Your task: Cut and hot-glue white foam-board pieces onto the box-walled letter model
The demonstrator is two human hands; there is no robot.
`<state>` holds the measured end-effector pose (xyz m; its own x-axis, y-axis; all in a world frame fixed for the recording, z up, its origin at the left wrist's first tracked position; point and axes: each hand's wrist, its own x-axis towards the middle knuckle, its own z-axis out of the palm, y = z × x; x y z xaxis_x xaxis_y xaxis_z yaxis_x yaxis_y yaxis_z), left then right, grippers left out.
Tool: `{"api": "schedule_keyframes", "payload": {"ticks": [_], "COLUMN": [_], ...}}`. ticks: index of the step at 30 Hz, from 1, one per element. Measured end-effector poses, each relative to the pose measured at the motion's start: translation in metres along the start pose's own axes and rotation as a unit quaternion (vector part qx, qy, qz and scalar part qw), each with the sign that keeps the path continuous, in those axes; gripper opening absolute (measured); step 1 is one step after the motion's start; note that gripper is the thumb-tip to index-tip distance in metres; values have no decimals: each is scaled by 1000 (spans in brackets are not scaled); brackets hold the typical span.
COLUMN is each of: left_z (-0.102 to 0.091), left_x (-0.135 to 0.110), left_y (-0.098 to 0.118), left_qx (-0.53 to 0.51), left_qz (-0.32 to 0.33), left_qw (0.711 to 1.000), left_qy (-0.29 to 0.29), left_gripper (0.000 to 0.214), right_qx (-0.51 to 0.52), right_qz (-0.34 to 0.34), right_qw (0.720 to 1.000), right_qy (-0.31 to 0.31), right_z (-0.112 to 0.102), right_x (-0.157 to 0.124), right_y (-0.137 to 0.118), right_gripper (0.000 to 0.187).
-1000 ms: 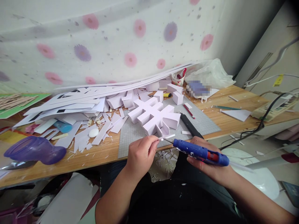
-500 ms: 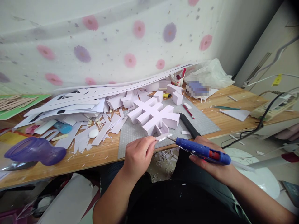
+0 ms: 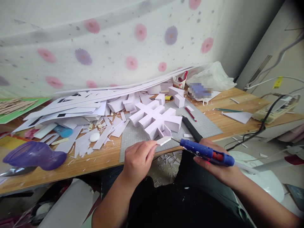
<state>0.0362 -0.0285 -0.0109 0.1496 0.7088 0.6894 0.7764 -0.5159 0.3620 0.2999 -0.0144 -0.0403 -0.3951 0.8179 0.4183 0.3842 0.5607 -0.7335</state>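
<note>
My left hand (image 3: 138,160) pinches a small white card strip (image 3: 163,140) just in front of the table edge. My right hand (image 3: 215,165) grips a blue glue gun (image 3: 206,153) whose metal nozzle points left and nearly touches the strip's right end. Just beyond the strip, a white card model of joined box shapes (image 3: 155,118) rests on a grey cutting mat (image 3: 206,125).
White card offcuts and sheets (image 3: 78,109) pile up at the left and back. A purple plastic object (image 3: 35,154) lies at the front left. A black ruler-like bar (image 3: 191,128), a red pen (image 3: 190,113), a cup of tools (image 3: 179,81), a plastic bag (image 3: 211,77) and cables (image 3: 261,128) are at the right.
The strip has turned from edge-on to showing its flat face and moved slightly up toward the model. The glue gun nozzle followed it; both hands shifted a little.
</note>
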Motion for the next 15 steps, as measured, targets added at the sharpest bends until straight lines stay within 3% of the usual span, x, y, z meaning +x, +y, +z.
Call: {"api": "schedule_keyframes", "payload": {"ticks": [5,9,12,15], "left_z": [-3,-3,-2,-2], "left_x": [2,4,5,8], "left_y": [0,4,5,1], "left_qx": [1,-96,-153,-164], "left_qz": [-3,-93,-176,-195], "left_qw": [1000,991,972,967], "left_qy": [6,20,21,8], "left_gripper": [14,9,4,4], "right_qx": [-6,-2,1,-37], "right_qz": [1,11,43,59], "right_qw": [1000,1000,998,990], "right_qy": [-3,7,45,121], "right_z": [-2,-9,-22,-47], "right_x": [1,0,-4,-6], "right_y": [1,3,20,50], "right_gripper": [23,20,11,11]}}
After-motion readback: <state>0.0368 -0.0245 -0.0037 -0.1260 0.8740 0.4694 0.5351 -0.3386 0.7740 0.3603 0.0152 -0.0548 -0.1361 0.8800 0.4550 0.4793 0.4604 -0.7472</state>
